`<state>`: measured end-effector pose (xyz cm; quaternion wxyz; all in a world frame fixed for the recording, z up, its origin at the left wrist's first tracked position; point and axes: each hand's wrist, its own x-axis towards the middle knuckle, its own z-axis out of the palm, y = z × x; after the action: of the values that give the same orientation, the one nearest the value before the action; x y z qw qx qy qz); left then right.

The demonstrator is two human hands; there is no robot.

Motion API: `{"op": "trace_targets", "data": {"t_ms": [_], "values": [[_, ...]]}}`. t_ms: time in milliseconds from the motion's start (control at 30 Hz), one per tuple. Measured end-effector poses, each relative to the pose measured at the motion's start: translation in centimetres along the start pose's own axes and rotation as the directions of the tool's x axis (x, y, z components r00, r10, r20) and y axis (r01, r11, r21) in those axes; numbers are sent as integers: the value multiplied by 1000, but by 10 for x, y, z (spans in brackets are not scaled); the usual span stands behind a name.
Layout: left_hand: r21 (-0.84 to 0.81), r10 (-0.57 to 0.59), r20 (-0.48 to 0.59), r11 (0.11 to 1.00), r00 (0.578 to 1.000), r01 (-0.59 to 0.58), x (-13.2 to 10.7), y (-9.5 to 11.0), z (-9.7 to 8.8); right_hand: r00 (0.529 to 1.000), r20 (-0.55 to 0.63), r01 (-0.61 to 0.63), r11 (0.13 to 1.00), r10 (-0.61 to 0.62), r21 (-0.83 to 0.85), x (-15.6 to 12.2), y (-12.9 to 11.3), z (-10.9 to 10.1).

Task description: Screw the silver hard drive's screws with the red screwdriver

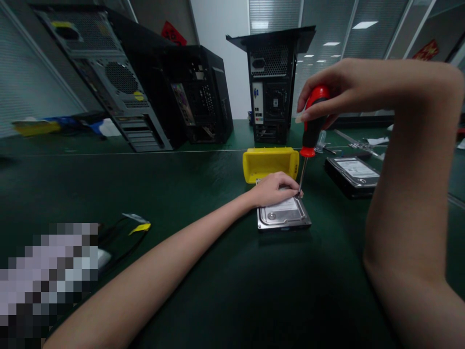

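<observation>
A silver hard drive (283, 217) lies flat on the green work surface, its label partly covered by my left hand (275, 189). That hand rests across the drive's far part with fingers curled, and their tips are beside the screwdriver's lower end. My right hand (327, 94) grips the red and black handle of a screwdriver (311, 128) from above. The screwdriver is nearly upright, its shaft leaning slightly, and its tip is at the drive's far right edge. Fingers hide the exact spot where the tip meets the drive.
Just behind the drive stands a yellow bin (271, 160). More hard drives (352, 175) are stacked at right, near clear plastic pieces (358, 143). Computer cases (271, 92) line the back. Cables with a yellow tag (141, 228) lie at left, beside a pixelated area.
</observation>
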<state>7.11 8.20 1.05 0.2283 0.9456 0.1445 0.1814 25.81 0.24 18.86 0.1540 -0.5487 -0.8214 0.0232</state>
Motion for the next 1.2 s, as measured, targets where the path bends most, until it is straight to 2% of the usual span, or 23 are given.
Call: {"op": "trace_targets", "data": {"t_ms": [400, 1200], "values": [[20, -51, -2, 999, 999, 51, 0, 2, 1, 1000, 14, 12, 1000, -12, -10, 3, 3, 0], [11, -3, 3, 1000, 1000, 3, 1, 0, 0, 1000, 21, 10, 999, -11, 39, 5, 1, 1]]}}
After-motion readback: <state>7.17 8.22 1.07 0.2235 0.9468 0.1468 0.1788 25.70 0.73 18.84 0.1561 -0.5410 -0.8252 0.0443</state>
